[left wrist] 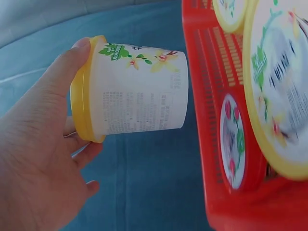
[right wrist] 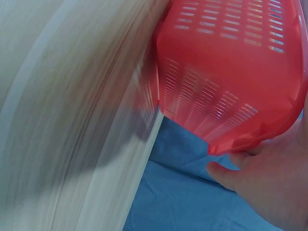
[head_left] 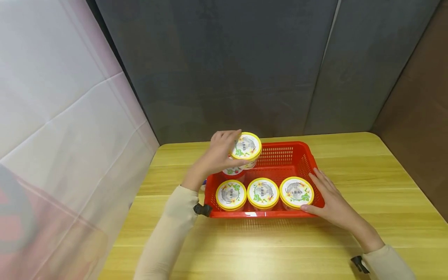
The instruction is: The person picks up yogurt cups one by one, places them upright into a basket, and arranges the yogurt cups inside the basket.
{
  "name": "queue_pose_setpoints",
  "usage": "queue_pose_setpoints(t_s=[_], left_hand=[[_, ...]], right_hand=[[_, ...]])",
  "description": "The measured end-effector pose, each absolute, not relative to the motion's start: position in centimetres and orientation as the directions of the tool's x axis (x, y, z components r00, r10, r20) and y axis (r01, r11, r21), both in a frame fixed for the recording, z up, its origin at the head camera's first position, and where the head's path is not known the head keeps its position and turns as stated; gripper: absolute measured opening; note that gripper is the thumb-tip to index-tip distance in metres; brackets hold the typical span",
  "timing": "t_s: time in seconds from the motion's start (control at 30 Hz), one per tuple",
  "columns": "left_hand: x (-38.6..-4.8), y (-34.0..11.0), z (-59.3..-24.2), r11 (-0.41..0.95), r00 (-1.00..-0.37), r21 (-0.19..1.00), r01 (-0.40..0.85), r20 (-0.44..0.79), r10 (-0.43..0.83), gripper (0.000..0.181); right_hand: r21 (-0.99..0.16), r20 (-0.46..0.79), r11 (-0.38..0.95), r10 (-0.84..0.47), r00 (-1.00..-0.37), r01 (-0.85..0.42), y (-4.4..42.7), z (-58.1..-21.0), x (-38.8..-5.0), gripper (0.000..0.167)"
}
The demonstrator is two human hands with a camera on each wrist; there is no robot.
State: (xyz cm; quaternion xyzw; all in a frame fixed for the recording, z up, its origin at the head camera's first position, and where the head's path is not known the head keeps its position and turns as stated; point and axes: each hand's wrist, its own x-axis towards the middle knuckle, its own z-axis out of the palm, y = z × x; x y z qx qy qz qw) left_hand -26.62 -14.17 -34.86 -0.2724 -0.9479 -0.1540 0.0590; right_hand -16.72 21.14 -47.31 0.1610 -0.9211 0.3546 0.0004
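My left hand (head_left: 224, 151) grips a white ice cream tub (head_left: 247, 146) by its yellow lid, over the rear left of a red plastic basket (head_left: 294, 155). In the left wrist view the white side of this tub (left wrist: 139, 91) shows flowers and printed text. Below it in the basket sits a red-lidded tub (head_left: 233, 171), partly covered. Three yellow-lidded tubs, left (head_left: 231, 195), middle (head_left: 263, 193) and right (head_left: 296, 192), line the basket's front. Across the basket's right rim rests my right hand (head_left: 330, 200), fingers extended, thumb beside the right tub.
The basket stands on a wood-grain table (head_left: 273, 249). A dark grey panel (head_left: 227, 70) rises behind, a pale printed sheet (head_left: 70, 116) at the left, and a brown wall (head_left: 416, 109) at the right. Something small and blue-white (head_left: 203, 184) peeks out left of the basket.
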Motion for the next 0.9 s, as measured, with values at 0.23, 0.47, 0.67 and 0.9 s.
queue_pose_setpoints(t_s=[0.23,0.47,0.67,0.9], left_hand=[[-27.4,-11.9,-35.6,0.792,-0.834,0.262,0.551,0.166,0.526,0.097],[-27.9,-11.2,-37.2,0.776,-0.826,0.287,0.562,0.142,0.545,0.097],[-28.3,-11.1,-38.7,0.789,-0.841,0.304,0.534,0.096,0.533,0.097],[-28.9,-10.9,-39.5,0.791,-0.845,0.327,0.518,0.049,0.533,0.096]], right_hand=[[-0.657,0.109,0.695,-0.294,-0.950,-0.290,21.1,-47.3,-16.5,0.108],[-0.659,0.123,0.687,-0.301,-0.946,-0.305,21.0,-47.4,-16.5,0.107],[-0.651,0.137,0.690,-0.304,-0.943,-0.317,21.0,-47.4,-16.5,0.107],[-0.649,0.142,0.690,-0.303,-0.942,-0.320,20.9,-47.5,-16.6,0.107]])
